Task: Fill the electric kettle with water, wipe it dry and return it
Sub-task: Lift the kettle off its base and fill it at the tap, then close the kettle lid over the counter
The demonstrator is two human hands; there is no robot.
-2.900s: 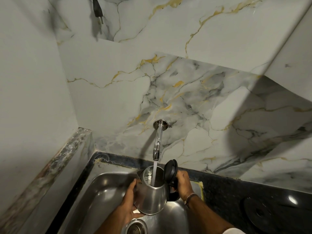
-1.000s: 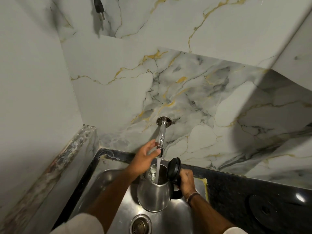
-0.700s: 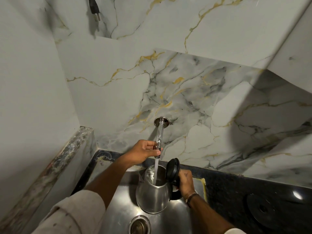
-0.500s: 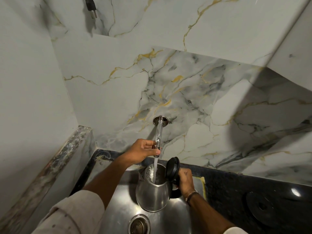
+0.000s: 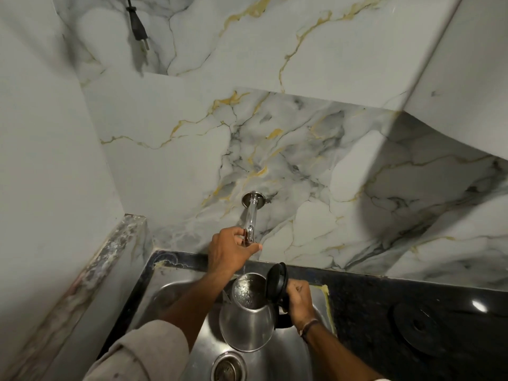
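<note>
The steel electric kettle (image 5: 248, 323) hangs over the sink (image 5: 176, 291) with its black lid (image 5: 277, 280) flipped up. Water glints inside its mouth. My right hand (image 5: 299, 299) is closed around the black handle on the kettle's right side. My left hand (image 5: 229, 250) reaches up and grips the lower end of the chrome wall tap (image 5: 250, 220), just above and left of the kettle. I see no clear stream of water below the tap.
The sink drain (image 5: 227, 367) lies below the kettle. A black counter (image 5: 412, 303) runs to the right, carrying the round black kettle base (image 5: 420, 325). A black plug (image 5: 137, 26) dangles on the marble wall at top left. A stone ledge (image 5: 110, 251) borders the sink's left.
My left hand left the kettle's body and rose to grip the tap. The stream that was pouring into the kettle is no longer visible. The kettle has shifted slightly right.
</note>
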